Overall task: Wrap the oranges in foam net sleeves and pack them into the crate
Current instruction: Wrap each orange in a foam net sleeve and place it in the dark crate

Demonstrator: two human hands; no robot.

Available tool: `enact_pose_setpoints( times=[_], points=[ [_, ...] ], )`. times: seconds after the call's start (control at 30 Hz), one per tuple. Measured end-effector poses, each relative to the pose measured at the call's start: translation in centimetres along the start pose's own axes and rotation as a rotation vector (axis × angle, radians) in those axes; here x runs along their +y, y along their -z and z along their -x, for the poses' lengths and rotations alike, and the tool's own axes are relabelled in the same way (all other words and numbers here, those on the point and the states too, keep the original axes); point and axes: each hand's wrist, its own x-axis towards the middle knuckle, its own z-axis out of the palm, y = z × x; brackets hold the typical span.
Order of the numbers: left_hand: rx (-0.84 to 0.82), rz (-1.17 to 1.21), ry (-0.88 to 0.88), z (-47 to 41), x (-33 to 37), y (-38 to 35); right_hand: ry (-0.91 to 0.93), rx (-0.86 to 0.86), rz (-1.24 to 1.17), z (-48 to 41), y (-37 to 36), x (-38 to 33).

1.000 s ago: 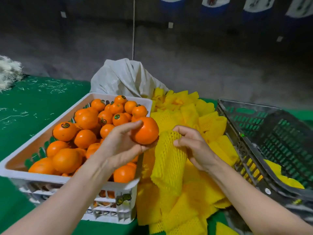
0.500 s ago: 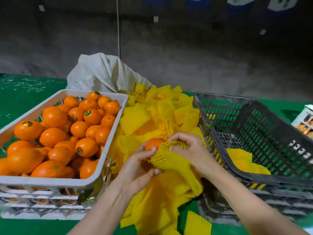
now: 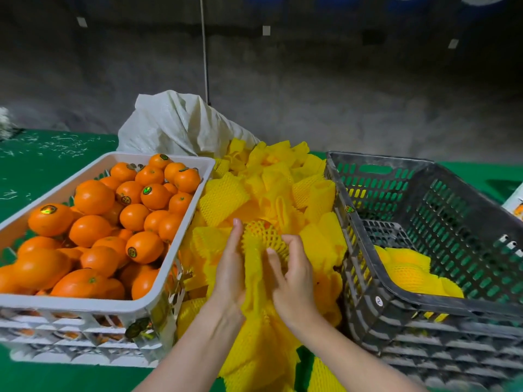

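Note:
Both hands meet over the heap of yellow foam net sleeves (image 3: 271, 193). My left hand (image 3: 230, 270) and my right hand (image 3: 293, 274) hold a sleeved orange (image 3: 264, 234) between them; the fruit is almost fully covered by stretched yellow net, with the sleeve's loose tail hanging down between my palms. A white crate (image 3: 181, 222) on the left is piled with several bare oranges (image 3: 93, 227). On the right stands a dark grey crate (image 3: 368, 250) holding wrapped oranges (image 3: 410, 273) at its bottom.
A white woven sack (image 3: 175, 125) lies behind the sleeve heap. Everything stands on a green table surface (image 3: 42, 162) scattered with white shreds. A printed carton edge (image 3: 516, 205) shows at far right. A dark wall lies beyond.
The orange went from my left hand beside the white crate into a sleeve held by my right; the net is now pulled over nearly the whole fruit. The view shifted right.

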Motion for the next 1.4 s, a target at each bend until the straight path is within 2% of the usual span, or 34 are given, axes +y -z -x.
enact_pose_setpoints(
  times=[0.13,0.3,0.47,0.63,0.73,0.8,0.9,0.97,1.1,1.23,1.4],
  points=[
    [0.148,-0.121,-0.039,0.0,0.3,0.3,-0.099,0.041,-0.106,-1.9,0.7,-0.3],
    [0.148,-0.145,-0.031,0.2,0.1,-0.1,-0.191,0.047,-0.189,-4.7,1.4,-0.1],
    [0.143,-0.096,-0.002,-0.1,0.7,-1.0,-0.388,-0.011,-0.486,-4.6,1.0,0.4],
    [0.322,0.019,0.059,-1.2,1.1,-1.2,-0.429,-0.139,-0.364,-4.2,0.9,0.7],
    [0.456,-0.036,-0.053,-1.9,0.7,-1.4,-0.591,-0.325,-0.378,-4.1,0.9,0.5],
    [0.586,-0.284,-0.273,-2.2,0.4,-1.3,-0.662,-0.323,-0.436,-4.3,0.7,0.8],
    [0.520,-0.821,-0.644,-2.5,0.2,0.0,-0.774,-0.253,-0.574,-4.5,0.6,0.5],
    [0.508,-0.909,-0.709,-2.7,0.4,0.4,-0.852,-0.195,-0.651,-4.6,0.4,0.7],
    [0.403,-0.578,-0.580,-2.6,0.3,0.1,-0.935,0.008,-0.893,-4.5,-0.5,0.5],
    [0.262,-0.487,-0.517,-2.2,0.1,0.1,-0.905,0.021,-1.025,-4.2,-0.5,0.3],
    [0.235,-0.511,-0.525,-2.6,0.2,-0.2,-0.815,-0.060,-1.000,-4.3,-0.1,0.3]
  ],
)
